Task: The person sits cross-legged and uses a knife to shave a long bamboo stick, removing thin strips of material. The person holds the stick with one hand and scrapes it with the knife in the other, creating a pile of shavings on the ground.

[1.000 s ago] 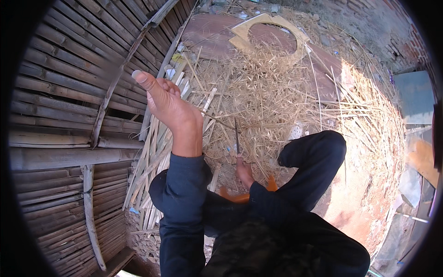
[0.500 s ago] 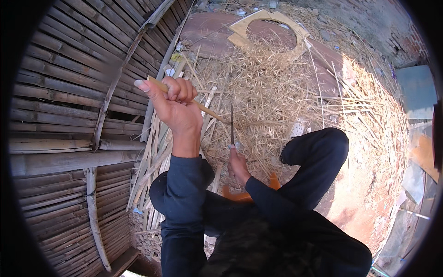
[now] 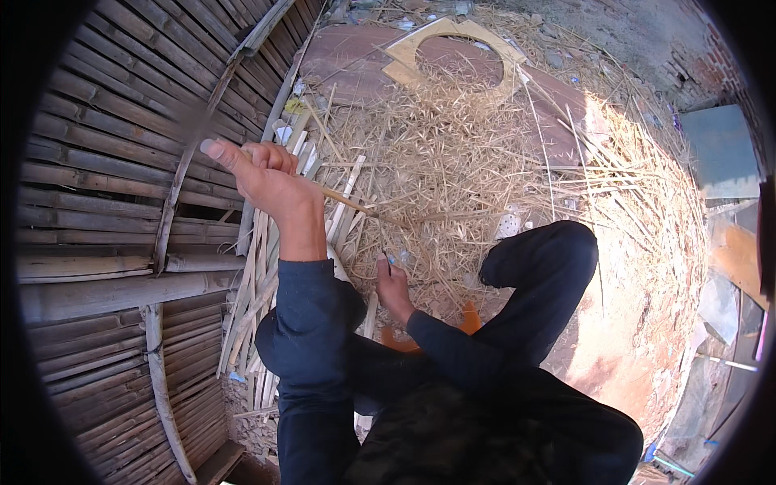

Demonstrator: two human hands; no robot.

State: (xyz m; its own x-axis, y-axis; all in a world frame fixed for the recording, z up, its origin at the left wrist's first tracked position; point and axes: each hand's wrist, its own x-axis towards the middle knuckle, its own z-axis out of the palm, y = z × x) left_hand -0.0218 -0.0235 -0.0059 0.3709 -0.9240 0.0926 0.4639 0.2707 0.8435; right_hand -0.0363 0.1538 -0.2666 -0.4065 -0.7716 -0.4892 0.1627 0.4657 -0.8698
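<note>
My left hand [image 3: 273, 182] is raised at the left, its fingers wrapped round a thin bamboo strip [image 3: 349, 202]. The strip slants down to the right, and its far end reaches over the shavings in front of my right hand. Lower and closer to my body, my right hand [image 3: 394, 289] is closed round a knife [image 3: 384, 247]. Its narrow blade points away from me and is hard to make out against the straw-coloured litter; the handle is hidden in my fist. Whether blade and strip touch, I cannot tell.
Bamboo shavings [image 3: 453, 153] cover the ground ahead. Split bamboo strips [image 3: 257, 303] lie beside my left leg, along a bamboo-slat wall [image 3: 105, 162]. A board with a round cut-out [image 3: 404, 61] lies at the far side. Something orange [image 3: 471, 318] shows between my legs.
My left hand has drawn back to the left with the bamboo strip. My right hand has shifted slightly left, and the knife blade shows much less. The whole view has also moved a little.
</note>
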